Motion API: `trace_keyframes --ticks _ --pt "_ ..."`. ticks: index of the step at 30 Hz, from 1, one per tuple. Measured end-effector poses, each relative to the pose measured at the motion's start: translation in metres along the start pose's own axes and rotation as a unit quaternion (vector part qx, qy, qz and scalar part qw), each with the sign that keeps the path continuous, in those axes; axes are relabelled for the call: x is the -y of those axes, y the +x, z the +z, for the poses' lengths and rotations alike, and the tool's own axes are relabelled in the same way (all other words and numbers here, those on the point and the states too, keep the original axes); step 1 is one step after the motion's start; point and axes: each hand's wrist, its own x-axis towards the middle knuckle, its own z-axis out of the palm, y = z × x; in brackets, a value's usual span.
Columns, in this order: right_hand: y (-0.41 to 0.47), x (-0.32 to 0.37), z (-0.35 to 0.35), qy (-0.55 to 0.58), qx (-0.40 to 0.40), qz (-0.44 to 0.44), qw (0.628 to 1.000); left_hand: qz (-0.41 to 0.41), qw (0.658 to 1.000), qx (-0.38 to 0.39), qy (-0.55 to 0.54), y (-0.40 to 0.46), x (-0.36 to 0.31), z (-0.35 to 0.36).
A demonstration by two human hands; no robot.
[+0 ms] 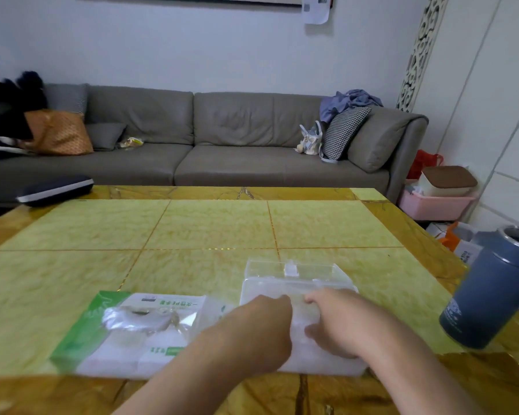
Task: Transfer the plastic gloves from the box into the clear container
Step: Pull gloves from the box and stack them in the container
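Observation:
The clear container [327, 284] stands at the near edge of the table, its lid [264, 266] tipped open toward the back. A white stack of plastic gloves [298, 323] lies inside it. My left hand [261, 324] reaches in from the left with its fingers curled down onto the stack, the fingertips hidden. My right hand [334, 320] holds the same stack from the right, thumb and forefinger spread around it. The green and white glove box [126, 327] lies flat to the left, its top torn open, touching the container.
A blue-grey metal flask [492, 292] stands at the right edge of the yellow tiled table [216, 229]. A dark case [54, 190] lies at the far left corner. Behind the table is a grey sofa [222, 139], and pink bins [435, 202] are on the floor to the right.

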Motion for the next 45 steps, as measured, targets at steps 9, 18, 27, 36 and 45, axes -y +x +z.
trace_keyframes --ticks 9,18,27,36,45 --pt "-0.022 0.037 -0.003 0.003 -0.258 -0.033 0.966 0.057 0.945 -0.286 -0.149 -0.049 0.056 -0.013" --pt "-0.017 0.176 0.029 0.089 -0.179 -0.345 0.917 -0.184 0.937 -0.187 -0.231 -0.099 0.214 -0.015" --pt "0.012 0.228 0.051 0.298 -0.072 -0.227 0.925 -0.178 0.942 -0.153 -0.242 -0.096 0.221 -0.011" --pt "0.004 0.201 -0.007 0.647 -0.079 -0.207 0.73 -0.188 0.941 -0.133 -0.246 -0.098 0.217 -0.012" --pt "-0.024 0.162 -0.027 0.711 -0.067 -0.194 0.673 -0.055 0.611 -0.209 -0.761 -0.11 0.173 -0.052"
